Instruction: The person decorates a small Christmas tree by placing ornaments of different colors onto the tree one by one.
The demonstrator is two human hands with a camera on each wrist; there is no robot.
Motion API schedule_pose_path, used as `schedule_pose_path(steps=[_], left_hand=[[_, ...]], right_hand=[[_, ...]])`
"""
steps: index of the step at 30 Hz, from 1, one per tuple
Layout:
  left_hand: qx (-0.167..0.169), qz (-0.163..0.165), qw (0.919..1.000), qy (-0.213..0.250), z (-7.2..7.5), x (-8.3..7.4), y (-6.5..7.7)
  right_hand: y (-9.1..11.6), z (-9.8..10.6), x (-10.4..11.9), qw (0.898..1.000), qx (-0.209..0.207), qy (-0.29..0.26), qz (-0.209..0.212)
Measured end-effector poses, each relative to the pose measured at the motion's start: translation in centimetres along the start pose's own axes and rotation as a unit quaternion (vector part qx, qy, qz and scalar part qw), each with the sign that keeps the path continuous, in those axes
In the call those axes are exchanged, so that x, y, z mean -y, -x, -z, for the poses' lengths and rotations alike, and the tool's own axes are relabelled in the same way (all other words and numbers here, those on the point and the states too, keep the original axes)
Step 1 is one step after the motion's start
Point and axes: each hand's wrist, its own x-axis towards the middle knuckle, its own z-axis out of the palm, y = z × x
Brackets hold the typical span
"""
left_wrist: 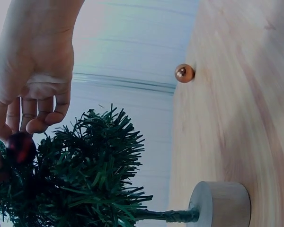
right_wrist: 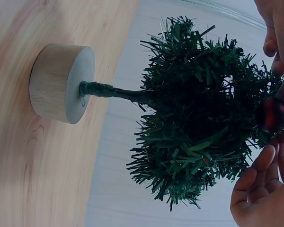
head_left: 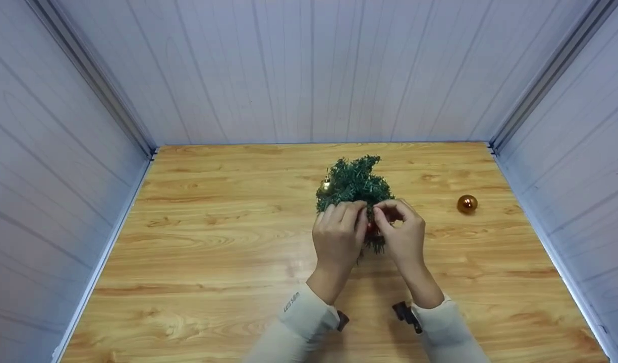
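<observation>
A small artificial Christmas tree (head_left: pixel 356 181) with green tinsel branches stands upright on a round wooden base (left_wrist: pixel 225 203). Against its near side hangs a shiny red Christmas ball (left_wrist: pixel 21 148), partly covered by fingers in the head view. My left hand (head_left: pixel 337 234) comes at the ball's top from the left, thumb and forefinger pinched together. From the other side, my right hand (head_left: pixel 407 232) pinches with thumb and forefinger at the same spot. Whatever thin hanger lies between the fingertips is hidden. A gold ball (head_left: pixel 326 186) hangs on the tree's left side.
A copper-coloured Christmas ball (head_left: pixel 467 203) lies on the wood-grain table (head_left: pixel 213 252) to the right of the tree. Pale panelled walls (head_left: pixel 309 70) enclose the table at the back and on both sides.
</observation>
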Motion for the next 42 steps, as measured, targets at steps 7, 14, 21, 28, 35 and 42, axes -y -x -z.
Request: schedule_pose_path(steps=[7, 14, 21, 28, 35, 42], left_hand=[[0.014, 0.018, 0.9997, -0.009, -0.1, 0.0, 0.5], [0.018, 0.017, 0.9997, -0.007, -0.3, 0.1, 0.8], [0.018, 0.018, 0.9997, -0.002, -0.1, 0.1, 1.1], [0.035, 0.021, 0.9990, 0.019, 0.3, 0.1, 1.0], [0.025, 0.019, 0.9987, 0.040, 0.7, 0.2, 1.3], [0.007, -0.002, 0.9995, 0.032, 1.0, 0.2, 1.2]], right_hand=[[0.1, -0.5, 0.1, 1.000, 0.001, 0.024, -0.020], [0.6, -0.9, -0.2, 0.999, 0.007, 0.026, -0.025], [1.1, -0.8, -0.5, 0.999, 0.012, 0.039, -0.001], [1.4, -0.4, -0.3, 0.999, 0.021, 0.026, 0.010], [1.6, -0.1, -0.3, 0.999, 0.026, 0.032, 0.030], [1.6, 0.1, -0.3, 0.998, 0.023, 0.028, 0.051]])
